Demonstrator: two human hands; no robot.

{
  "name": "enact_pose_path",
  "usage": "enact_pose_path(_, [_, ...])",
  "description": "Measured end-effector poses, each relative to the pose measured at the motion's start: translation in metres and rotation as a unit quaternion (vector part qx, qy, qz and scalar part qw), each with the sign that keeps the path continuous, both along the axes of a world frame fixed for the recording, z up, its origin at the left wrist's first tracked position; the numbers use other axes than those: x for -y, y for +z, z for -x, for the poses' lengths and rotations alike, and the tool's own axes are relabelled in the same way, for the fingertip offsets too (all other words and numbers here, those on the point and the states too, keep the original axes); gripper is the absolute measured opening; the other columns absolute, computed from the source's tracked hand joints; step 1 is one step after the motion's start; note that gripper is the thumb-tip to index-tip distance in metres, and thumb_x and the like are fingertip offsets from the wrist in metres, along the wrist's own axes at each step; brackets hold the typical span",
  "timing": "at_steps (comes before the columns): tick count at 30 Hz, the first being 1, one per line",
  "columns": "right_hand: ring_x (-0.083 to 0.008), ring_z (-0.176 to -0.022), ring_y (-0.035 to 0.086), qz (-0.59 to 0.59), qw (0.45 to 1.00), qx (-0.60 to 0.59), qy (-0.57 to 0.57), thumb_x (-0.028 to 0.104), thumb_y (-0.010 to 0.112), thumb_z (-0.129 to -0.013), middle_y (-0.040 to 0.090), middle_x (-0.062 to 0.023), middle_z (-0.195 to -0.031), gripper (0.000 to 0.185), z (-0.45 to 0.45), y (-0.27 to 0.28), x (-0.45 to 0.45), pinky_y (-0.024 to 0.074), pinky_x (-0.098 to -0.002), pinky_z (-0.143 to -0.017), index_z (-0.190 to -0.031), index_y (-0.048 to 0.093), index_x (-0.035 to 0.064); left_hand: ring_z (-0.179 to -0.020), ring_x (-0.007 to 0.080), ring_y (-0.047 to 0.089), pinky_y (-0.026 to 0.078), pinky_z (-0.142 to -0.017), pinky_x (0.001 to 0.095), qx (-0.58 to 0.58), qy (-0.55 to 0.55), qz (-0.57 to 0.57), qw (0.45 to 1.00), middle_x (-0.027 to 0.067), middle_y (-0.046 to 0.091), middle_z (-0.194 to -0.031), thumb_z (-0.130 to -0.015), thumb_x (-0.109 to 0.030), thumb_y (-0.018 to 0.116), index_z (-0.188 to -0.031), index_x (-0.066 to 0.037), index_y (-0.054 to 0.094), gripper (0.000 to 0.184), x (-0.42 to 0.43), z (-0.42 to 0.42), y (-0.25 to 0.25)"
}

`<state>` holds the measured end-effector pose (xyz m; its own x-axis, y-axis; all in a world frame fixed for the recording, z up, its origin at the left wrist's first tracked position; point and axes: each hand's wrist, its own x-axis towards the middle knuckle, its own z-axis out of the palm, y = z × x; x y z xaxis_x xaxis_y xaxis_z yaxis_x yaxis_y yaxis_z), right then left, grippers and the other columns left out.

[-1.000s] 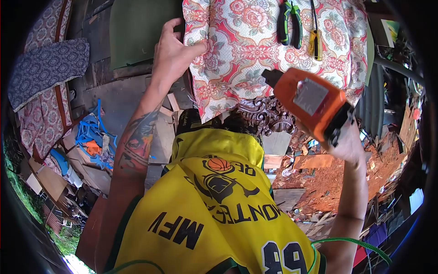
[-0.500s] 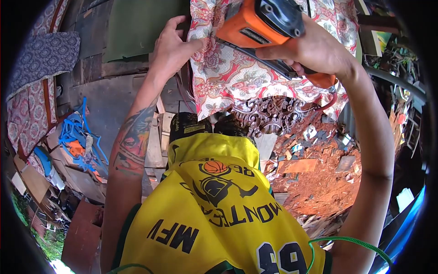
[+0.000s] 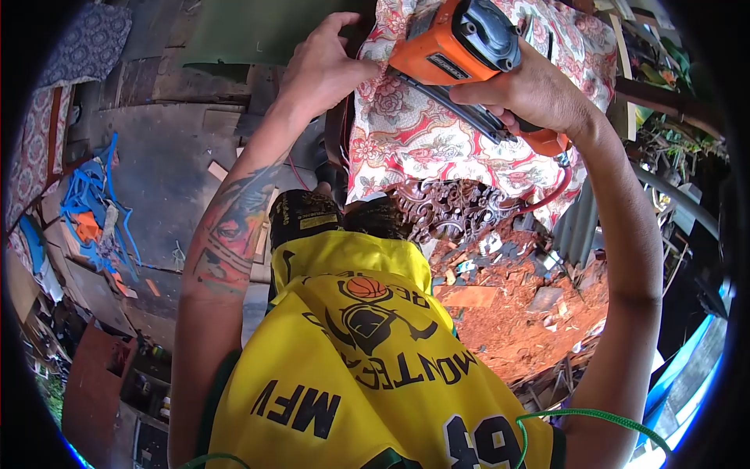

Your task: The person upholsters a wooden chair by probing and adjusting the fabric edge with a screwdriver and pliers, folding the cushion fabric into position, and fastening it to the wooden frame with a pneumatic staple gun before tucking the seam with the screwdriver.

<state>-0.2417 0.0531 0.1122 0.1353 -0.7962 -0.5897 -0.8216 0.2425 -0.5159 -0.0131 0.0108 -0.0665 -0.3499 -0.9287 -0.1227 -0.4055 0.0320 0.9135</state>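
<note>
My right hand (image 3: pixel 539 90) is wrapped around the handle of an orange and black pneumatic stapler (image 3: pixel 449 55). The stapler's nose is over the left edge of a floral upholstery fabric (image 3: pixel 437 148), patterned in red, cream and grey. Beside that edge is my left hand (image 3: pixel 316 70), its fingers apart and its thumb tip touching the fabric close to the stapler. Below the fabric shows a carved, openwork brown ornament (image 3: pixel 453 207). A red hose (image 3: pixel 551 191) hangs near the stapler's handle end.
Left of me lies a worn wooden floor (image 3: pixel 156 156) with a tangle of blue strips (image 3: pixel 98 203). A green panel (image 3: pixel 258 35) lies beyond my left hand. Reddish dirt with debris (image 3: pixel 523 313) is at lower right. A corrugated sheet (image 3: pixel 578 227) stands nearby.
The view has shifted, so the fabric, stapler and both hands appear slightly farther right. My right hand still grips the stapler, and my left thumb stays at the fabric edge.
</note>
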Motion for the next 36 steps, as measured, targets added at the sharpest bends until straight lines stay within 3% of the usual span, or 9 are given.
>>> enact_pose_path(7, [-0.0067, -0.052, 0.06, -0.03, 0.999, -0.026, 0.024, 0.031, 0.085, -0.085, 0.064, 0.0004, -0.066, 0.039, -0.008, 0.0, 0.004, 0.0491, -0.026, -0.05, -0.113, 0.072, 0.0064, -0.099, 0.018, 0.072, 0.058, -0.083, 0.0312, -0.054, -0.017, -0.046, 0.997, 0.0193, 0.074, -0.113, -0.082, -0.003, 0.083, -0.153, 0.004, 0.041, 0.083, -0.003, -0.002, 0.011])
enact_pose_path(9, [-0.0061, -0.053, 0.059, -0.017, 0.997, -0.079, 0.016, 0.031, 0.085, -0.085, 0.065, 0.0003, -0.067, 0.041, -0.009, -0.006, 0.002, 0.0489, -0.0266, -0.051, -0.117, 0.072, 0.0086, -0.114, 0.0303, 0.069, 0.055, -0.094, 0.0401, 0.054, 0.036, -0.079, 0.995, 0.0215, 0.07, -0.125, -0.082, -0.019, 0.088, -0.142, 0.0, 0.054, 0.072, -0.003, 0.004, 0.038])
enact_pose_path(10, [-0.006, -0.053, 0.059, -0.016, 0.998, -0.044, 0.039, 0.03, 0.085, -0.085, 0.066, 0.0003, -0.068, 0.043, -0.012, -0.002, 0.003, 0.0489, -0.0275, -0.052, -0.12, 0.072, 0.0099, -0.114, 0.0303, 0.069, 0.055, -0.094, 0.0401, 0.053, 0.038, -0.079, 0.995, 0.0215, 0.07, -0.125, -0.082, -0.019, 0.088, -0.142, 0.0, 0.054, 0.072, -0.004, 0.003, 0.053])
enact_pose_path(12, [-0.0071, -0.053, 0.06, -0.005, 0.998, -0.036, 0.047, 0.03, 0.082, -0.084, 0.065, 0.0001, -0.066, 0.041, -0.011, -0.006, 0.002, 0.0495, -0.0277, -0.051, -0.119, 0.073, 0.0105, -0.129, 0.033, 0.061, 0.053, -0.101, 0.0424, 0.07, 0.006, -0.146, 0.987, 0.0257, 0.059, -0.143, -0.079, -0.02, 0.091, -0.154, -0.002, 0.043, 0.091, -0.006, 0.001, 0.076])
enact_pose_path(17, [-0.0082, -0.053, 0.06, -0.003, 0.999, -0.035, 0.041, 0.029, 0.082, -0.083, 0.064, -0.0005, -0.066, 0.04, -0.016, -0.008, 0.002, 0.0504, -0.0279, -0.049, -0.118, 0.073, 0.0107, -0.128, 0.0335, 0.061, 0.052, -0.103, 0.0434, 0.053, 0.021, -0.138, 0.989, 0.025, 0.061, -0.142, -0.079, -0.019, 0.09, -0.152, 0.0, 0.045, 0.088, -0.009, -0.003, 0.073])
enact_pose_path(23, [-0.0093, -0.063, 0.066, -0.039, 0.994, -0.085, 0.053, 0.032, 0.083, -0.084, 0.069, -0.0003, -0.074, 0.043, -0.021, -0.002, 0.008, 0.0556, -0.0306, -0.06, -0.12, 0.073, 0.0099, -0.122, 0.0333, 0.064, 0.053, -0.098, 0.0424, 0.01, 0.032, -0.094, 0.995, 0.0242, 0.061, -0.142, -0.081, -0.013, 0.087, -0.151, 0.003, 0.046, 0.082, -0.011, -0.001, 0.059])
enact_pose_path(26, [-0.0091, -0.061, 0.065, -0.023, 0.993, -0.09, 0.071, 0.033, 0.083, -0.085, 0.07, -0.0014, -0.074, 0.043, -0.02, -0.006, 0.007, 0.0557, -0.0307, -0.06, -0.12, 0.074, 0.0093, -0.12, 0.0328, 0.065, 0.054, -0.096, 0.0411, -0.024, 0.027, -0.145, 0.989, 0.0237, 0.062, -0.14, -0.081, -0.01, 0.086, -0.149, 0.004, 0.048, 0.079, -0.012, -0.005, 0.07])
enact_pose_path(28, [-0.0089, -0.057, 0.064, -0.042, 0.994, -0.092, 0.048, 0.033, 0.083, -0.085, 0.071, -0.0028, -0.074, 0.043, -0.02, -0.006, 0.005, 0.0559, -0.0309, -0.061, -0.12, 0.074, 0.0095, -0.121, 0.0324, 0.065, 0.054, -0.097, 0.0406, 0.02, 0.02, -0.123, 0.992, 0.0244, 0.064, -0.138, -0.081, -0.01, 0.085, -0.147, 0.005, 0.05, 0.077, -0.008, -0.003, 0.062])
enact_pose_path(36, [-0.0089, -0.052, 0.063, -0.057, 0.993, -0.085, 0.052, 0.031, 0.083, -0.084, 0.072, -0.0044, -0.073, 0.045, -0.01, -0.01, 0.004, 0.0559, -0.0315, -0.059, -0.121, 0.073, 0.0071, -0.122, 0.0329, 0.065, 0.054, -0.099, 0.0415, -0.021, 0.028, -0.072, 0.997, 0.0266, 0.063, -0.138, -0.08, -0.007, 0.082, -0.145, 0.008, 0.052, 0.073, -0.014, -0.006, 0.058])
